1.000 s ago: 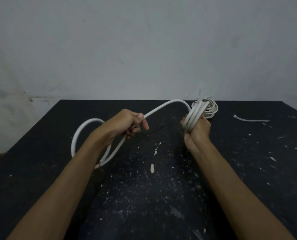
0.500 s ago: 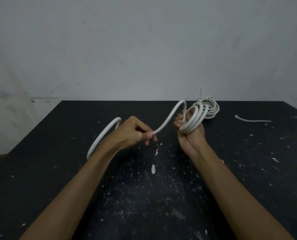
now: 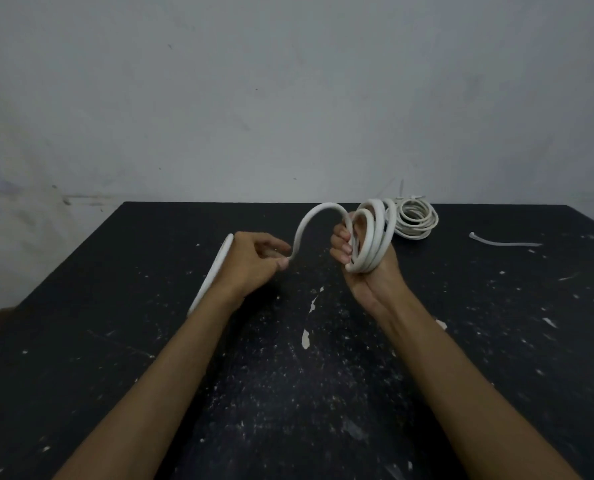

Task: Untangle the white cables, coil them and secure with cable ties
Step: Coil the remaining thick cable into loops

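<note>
Above the middle of the desk (image 3: 122, 306), in the head view, your right hand (image 3: 364, 261) had its fingers (image 3: 340, 252) curled round the coil (image 3: 375, 237) of the thick white cable, several turns stacked in the grip. Your left hand (image 3: 254, 261) pinched the free run (image 3: 309, 220) between thumb and fingertips, and the tail (image 3: 214, 268) ran out behind that wrist toward the desk's left edge. Compared with a second before, your left hand had come in much closer to the right, the big slack loop at the left had shrunk to that short tail, and one more turn had arched up beside the coil. That suggests the coiling was nearly done, with little cable left to wind.

By count: two hands, one cable being wound, one finished bundle (image 3: 416, 220) already tied near the far edge, and one loose cable tie (image 3: 503, 242) toward the far right corner.
</note>
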